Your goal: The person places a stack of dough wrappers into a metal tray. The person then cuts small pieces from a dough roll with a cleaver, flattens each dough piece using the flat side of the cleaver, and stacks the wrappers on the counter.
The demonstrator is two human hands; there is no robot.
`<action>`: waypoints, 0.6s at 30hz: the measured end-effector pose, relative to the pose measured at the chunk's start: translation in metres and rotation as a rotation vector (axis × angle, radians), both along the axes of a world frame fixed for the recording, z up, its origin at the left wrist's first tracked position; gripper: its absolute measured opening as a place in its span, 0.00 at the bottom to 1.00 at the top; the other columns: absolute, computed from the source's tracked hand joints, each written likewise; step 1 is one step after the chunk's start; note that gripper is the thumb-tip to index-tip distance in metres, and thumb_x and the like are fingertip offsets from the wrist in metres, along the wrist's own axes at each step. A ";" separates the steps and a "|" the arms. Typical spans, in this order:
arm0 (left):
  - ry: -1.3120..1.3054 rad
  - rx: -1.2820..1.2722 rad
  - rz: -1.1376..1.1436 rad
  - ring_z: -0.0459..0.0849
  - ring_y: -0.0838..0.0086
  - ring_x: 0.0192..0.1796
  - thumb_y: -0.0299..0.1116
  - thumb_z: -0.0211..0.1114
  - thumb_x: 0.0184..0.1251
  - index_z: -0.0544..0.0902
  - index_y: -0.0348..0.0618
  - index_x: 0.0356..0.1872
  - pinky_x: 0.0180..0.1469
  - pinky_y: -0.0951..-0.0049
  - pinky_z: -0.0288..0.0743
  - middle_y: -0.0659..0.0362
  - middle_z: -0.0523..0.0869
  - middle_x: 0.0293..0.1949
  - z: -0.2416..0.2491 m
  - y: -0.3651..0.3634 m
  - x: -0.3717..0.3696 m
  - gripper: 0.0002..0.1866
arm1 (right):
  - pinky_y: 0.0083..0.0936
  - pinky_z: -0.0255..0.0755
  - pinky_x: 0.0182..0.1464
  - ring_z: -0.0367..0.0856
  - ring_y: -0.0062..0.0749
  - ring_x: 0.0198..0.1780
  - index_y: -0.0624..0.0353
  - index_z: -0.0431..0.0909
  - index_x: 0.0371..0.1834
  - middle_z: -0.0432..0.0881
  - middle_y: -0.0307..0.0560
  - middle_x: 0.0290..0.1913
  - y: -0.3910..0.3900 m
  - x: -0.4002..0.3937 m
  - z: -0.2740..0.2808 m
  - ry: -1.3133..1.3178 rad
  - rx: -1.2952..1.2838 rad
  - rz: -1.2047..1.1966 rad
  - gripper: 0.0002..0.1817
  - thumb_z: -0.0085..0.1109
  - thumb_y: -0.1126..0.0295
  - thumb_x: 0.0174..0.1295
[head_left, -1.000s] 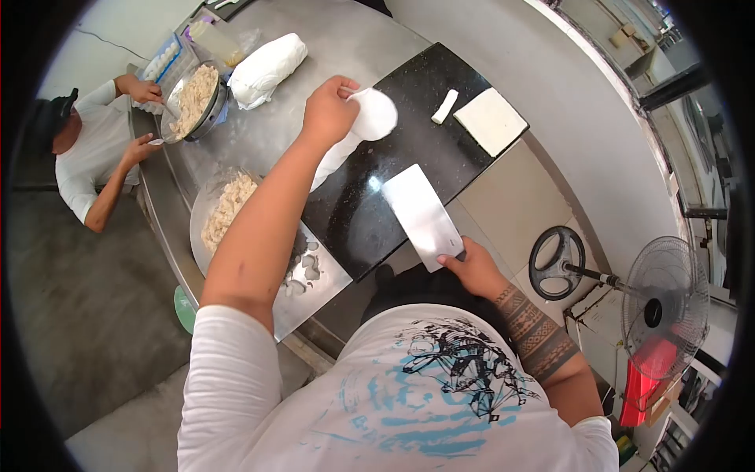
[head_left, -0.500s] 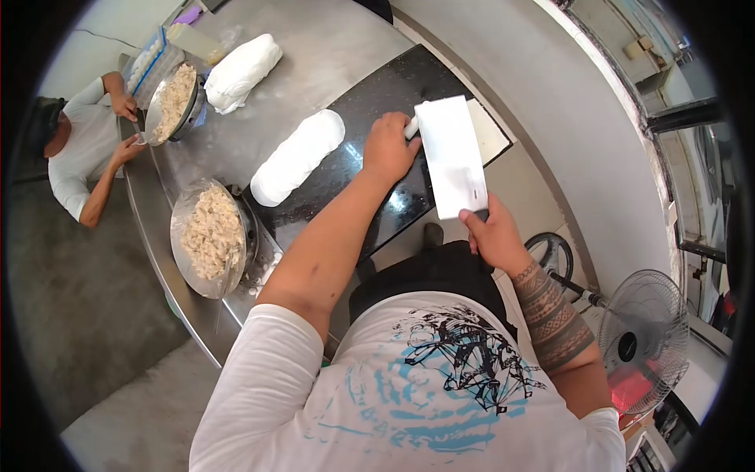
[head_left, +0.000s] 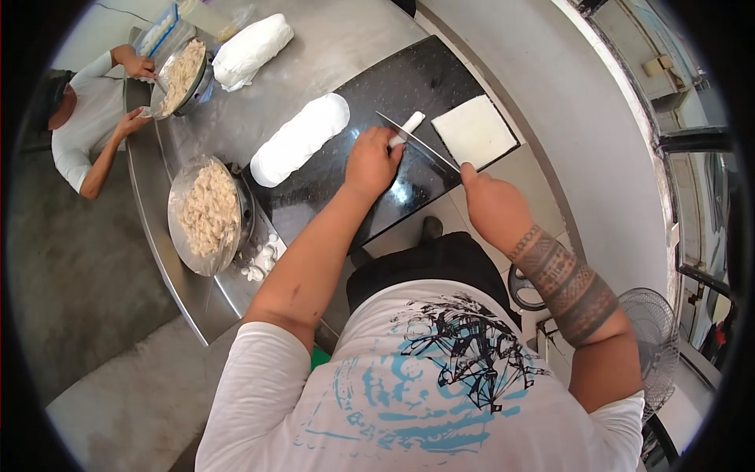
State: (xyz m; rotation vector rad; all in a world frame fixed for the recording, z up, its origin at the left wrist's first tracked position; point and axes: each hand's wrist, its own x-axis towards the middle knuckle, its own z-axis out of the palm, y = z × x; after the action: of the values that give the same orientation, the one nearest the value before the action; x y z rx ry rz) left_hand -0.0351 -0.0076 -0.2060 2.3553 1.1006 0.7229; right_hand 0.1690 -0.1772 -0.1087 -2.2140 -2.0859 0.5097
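My left hand [head_left: 373, 163] is closed on one end of a thin white dough roll [head_left: 412, 123], on the black board [head_left: 440, 71]. The handle of a cleaver [head_left: 429, 148] is in my right hand [head_left: 497, 206], fingers wrapped round it. Its blade is seen nearly edge-on and crosses over the roll just beyond my left fingers. Left of that hand, a thick smooth white log of dough [head_left: 300, 140] lies across the board's edge. A flat white square slab [head_left: 474, 131] sits at the board's right corner.
A bowl of pale chunky filling [head_left: 208, 208] stands at the left, small white pieces [head_left: 258, 263] beside it. Behind lies a white wrapped bundle [head_left: 252, 51]. Across the steel table [head_left: 330, 39], a person [head_left: 90, 118] works at another filled bowl [head_left: 185, 77]. A fan [head_left: 657, 338] stands right.
The cleaver has turned from broadside to nearly edge-on and come left over the dough roll. My left hand has shifted slightly left, and the white slab is now uncovered.
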 end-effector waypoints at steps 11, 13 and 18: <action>-0.040 -0.166 0.076 0.91 0.60 0.45 0.26 0.74 0.72 0.87 0.36 0.54 0.47 0.61 0.84 0.48 0.87 0.46 0.075 -0.038 -0.110 0.13 | 0.31 0.75 0.30 0.80 0.31 0.26 0.58 0.73 0.54 0.78 0.45 0.27 -0.028 0.006 0.001 1.110 0.350 -0.511 0.19 0.54 0.51 0.85; 0.053 -0.149 -0.056 0.90 0.56 0.45 0.25 0.74 0.71 0.87 0.36 0.52 0.48 0.59 0.83 0.49 0.87 0.45 0.077 -0.053 -0.138 0.12 | 0.26 0.71 0.25 0.73 0.24 0.22 0.58 0.74 0.55 0.74 0.39 0.26 -0.059 0.002 -0.078 1.370 0.246 -0.817 0.20 0.54 0.49 0.85; 0.147 -0.042 -0.413 0.87 0.48 0.47 0.25 0.75 0.68 0.87 0.39 0.47 0.51 0.56 0.83 0.51 0.88 0.44 0.032 -0.088 -0.144 0.09 | 0.25 0.68 0.20 0.69 0.21 0.18 0.57 0.75 0.53 0.72 0.35 0.24 -0.145 -0.015 -0.134 1.440 0.007 -1.067 0.20 0.57 0.49 0.84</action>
State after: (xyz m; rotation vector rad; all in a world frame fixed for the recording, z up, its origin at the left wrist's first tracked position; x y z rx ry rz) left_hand -0.1795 -0.0956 -0.1740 2.5147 0.6382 0.3792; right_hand 0.1544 -0.3224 -0.2424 -1.5790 -0.1711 1.2889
